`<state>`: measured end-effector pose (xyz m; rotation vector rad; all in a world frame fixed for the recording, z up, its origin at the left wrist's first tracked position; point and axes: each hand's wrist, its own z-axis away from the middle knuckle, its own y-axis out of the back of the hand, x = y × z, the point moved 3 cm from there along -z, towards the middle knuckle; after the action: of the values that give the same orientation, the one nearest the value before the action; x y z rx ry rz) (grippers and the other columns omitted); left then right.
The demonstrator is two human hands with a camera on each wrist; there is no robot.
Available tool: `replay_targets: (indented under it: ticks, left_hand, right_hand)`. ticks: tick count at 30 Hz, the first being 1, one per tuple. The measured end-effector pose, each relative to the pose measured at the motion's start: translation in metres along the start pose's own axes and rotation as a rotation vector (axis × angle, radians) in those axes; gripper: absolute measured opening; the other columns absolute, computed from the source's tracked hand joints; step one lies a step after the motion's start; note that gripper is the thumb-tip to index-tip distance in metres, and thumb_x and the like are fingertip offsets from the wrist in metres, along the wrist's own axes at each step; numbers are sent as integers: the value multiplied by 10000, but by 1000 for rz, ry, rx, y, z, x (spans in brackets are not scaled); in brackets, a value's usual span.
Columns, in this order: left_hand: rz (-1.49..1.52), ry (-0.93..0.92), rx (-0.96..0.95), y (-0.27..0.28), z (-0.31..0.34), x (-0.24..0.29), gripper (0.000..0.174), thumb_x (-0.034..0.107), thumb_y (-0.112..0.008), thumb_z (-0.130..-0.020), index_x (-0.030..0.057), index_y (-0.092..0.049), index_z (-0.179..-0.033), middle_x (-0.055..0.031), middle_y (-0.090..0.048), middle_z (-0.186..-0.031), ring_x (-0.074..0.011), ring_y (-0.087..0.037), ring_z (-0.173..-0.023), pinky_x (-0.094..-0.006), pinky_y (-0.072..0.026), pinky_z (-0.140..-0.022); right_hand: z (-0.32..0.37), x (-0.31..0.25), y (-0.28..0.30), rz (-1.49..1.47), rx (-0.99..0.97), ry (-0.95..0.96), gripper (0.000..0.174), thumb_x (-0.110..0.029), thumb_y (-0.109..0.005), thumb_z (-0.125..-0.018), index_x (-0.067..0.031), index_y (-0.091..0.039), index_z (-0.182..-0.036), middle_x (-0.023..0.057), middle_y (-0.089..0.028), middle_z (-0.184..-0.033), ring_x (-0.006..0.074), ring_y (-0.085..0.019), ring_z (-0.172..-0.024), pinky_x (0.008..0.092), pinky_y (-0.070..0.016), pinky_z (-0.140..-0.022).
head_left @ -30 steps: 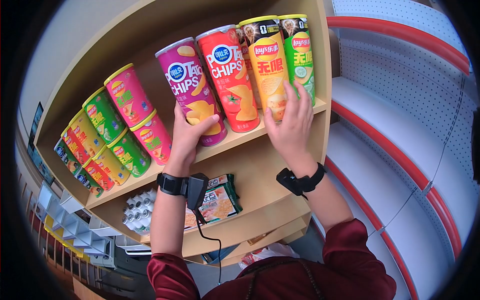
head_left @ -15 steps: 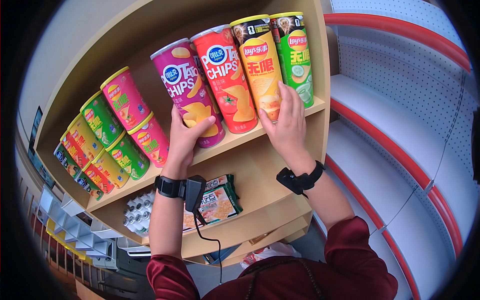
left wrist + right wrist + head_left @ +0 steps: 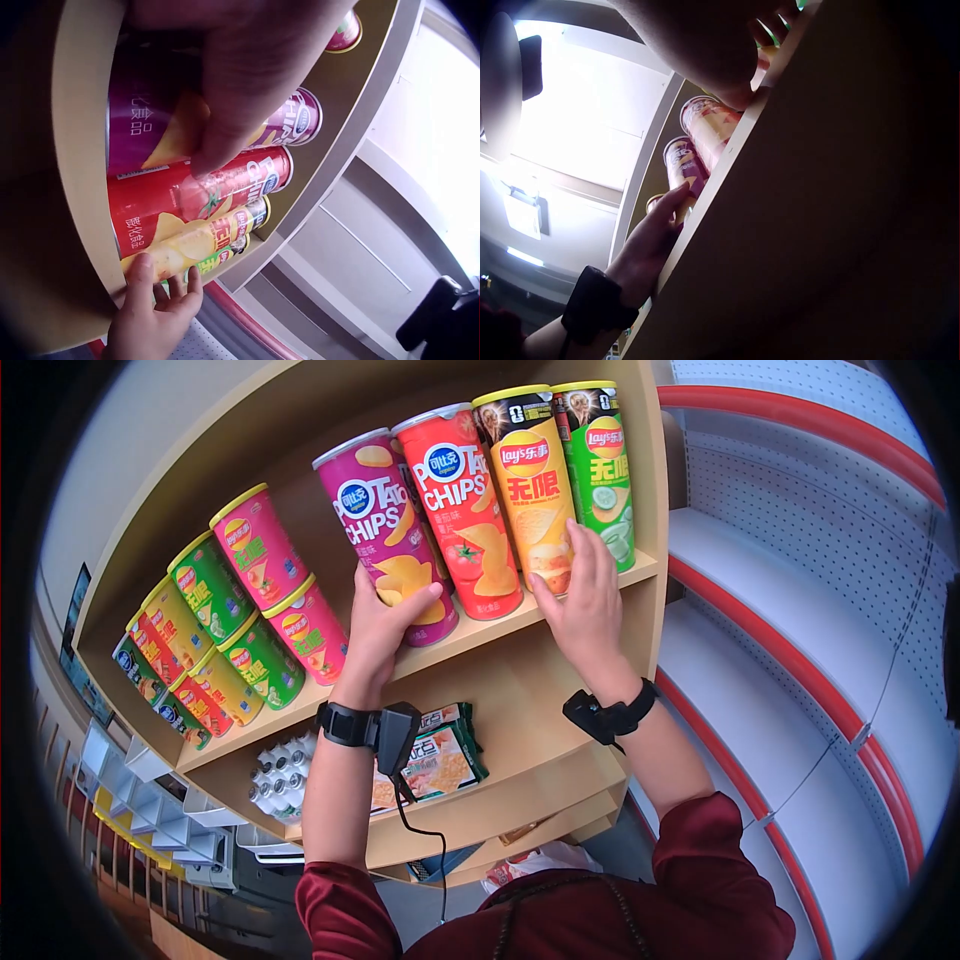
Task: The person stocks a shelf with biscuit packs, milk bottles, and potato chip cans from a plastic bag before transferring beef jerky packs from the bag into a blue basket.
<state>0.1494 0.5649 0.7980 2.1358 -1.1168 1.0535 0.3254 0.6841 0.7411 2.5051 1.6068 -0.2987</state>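
My left hand [image 3: 378,628] grips the lower part of a purple potato chip can [image 3: 385,550], its thumb across the front. The purple can stands tilted in view on the upper shelf, left of a red potato chip can [image 3: 462,520]. My right hand [image 3: 588,605] holds the base of a yellow Lay's can [image 3: 528,490], thumb at the front and fingers on its right side. A green Lay's can [image 3: 603,480] stands at the right end. In the left wrist view the left hand covers much of the purple can [image 3: 142,120].
Shorter chip cans [image 3: 258,550] stand stacked two high on the left. The shelf below holds white bottles [image 3: 280,775] and snack packs [image 3: 440,760]. The wooden side panel [image 3: 650,470] rises beside the green can, with white shelving [image 3: 770,580] edged in red beyond it.
The yellow can has shifted left against the red can with my right hand, hiding the can behind it and showing more of the green one. My left hand stays on the purple can.
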Motion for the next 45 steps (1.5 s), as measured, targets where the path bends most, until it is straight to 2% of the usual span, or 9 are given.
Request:
replay_targets:
  ticks: [22,28,30,33,36,38,41,42,45]
  left_hand:
    - [-20,-80,24,-1,-1,-5,830,92,-773,-688,8,-235,-1315,-135,-489,-1196,-211,-524,-1082,-343,-463,-900]
    - [-132,-315,137,2,10,2,994,131,-758,-713,-37,-57,-1397,-197,-417,-1274,-239,-484,-1141,-334,-444,-923]
    - [-372,-539,224,10,23,4,846,174,-715,-750,-43,-190,-1376,-230,-398,-1283,-283,-414,-1209,-380,-381,-975]
    - [-746,-803,341,33,57,28,630,102,-689,-720,-16,-374,-1253,-238,-366,-1291,-306,-435,-1150,-392,-389,-924]
    - [-844,-981,582,58,70,26,636,98,-684,-715,-10,-367,-1255,-233,-337,-1309,-313,-403,-1173,-407,-353,-957]
    - [-845,-945,619,66,68,24,696,101,-682,-714,-25,-315,-1292,-240,-328,-1307,-349,-358,-1209,-416,-311,-998]
    - [-783,-599,576,81,56,4,866,109,-678,-728,-51,-130,-1379,-277,-287,-1335,-406,-311,-1248,-424,-293,-1027]
    - [-782,-599,582,82,57,5,866,109,-678,-728,-51,-130,-1379,-277,-287,-1335,-406,-311,-1248,-424,-293,-1027]
    - [-666,-299,468,82,54,5,1013,118,-690,-726,-25,49,-1403,-289,-349,-1299,-387,-437,-1165,-392,-409,-936]
  right_hand:
    - [2,5,0,-17,-80,9,699,-230,-677,-781,-39,-313,-1347,179,-436,-1231,340,-460,-1112,387,-407,-922]
    - [1,-3,7,24,-32,-8,687,-243,-694,-767,-17,-350,-1317,180,-435,-1240,341,-445,-1135,397,-389,-946]
    - [4,-6,8,19,-2,8,655,-224,-693,-767,-15,-375,-1300,173,-437,-1241,333,-435,-1148,405,-373,-958]
    - [5,-17,14,-44,77,61,563,-145,-670,-769,-19,-424,-1259,162,-442,-1234,323,-433,-1145,417,-360,-962]
    - [7,-29,15,-106,105,86,562,-136,-678,-761,-15,-427,-1249,162,-444,-1228,319,-435,-1142,412,-359,-961]
    - [8,-36,12,-131,106,99,553,-120,-677,-757,-8,-430,-1239,161,-446,-1223,313,-437,-1142,407,-359,-961]
    - [9,-45,9,-165,106,105,535,-106,-666,-760,-4,-432,-1230,161,-445,-1222,311,-439,-1141,407,-363,-959]
    - [10,-46,8,-181,92,100,531,-99,-663,-759,-3,-431,-1228,162,-444,-1222,312,-441,-1140,407,-365,-959]
    - [12,-48,5,-193,73,106,530,-89,-659,-757,0,-428,-1225,163,-445,-1220,314,-445,-1137,406,-368,-960]
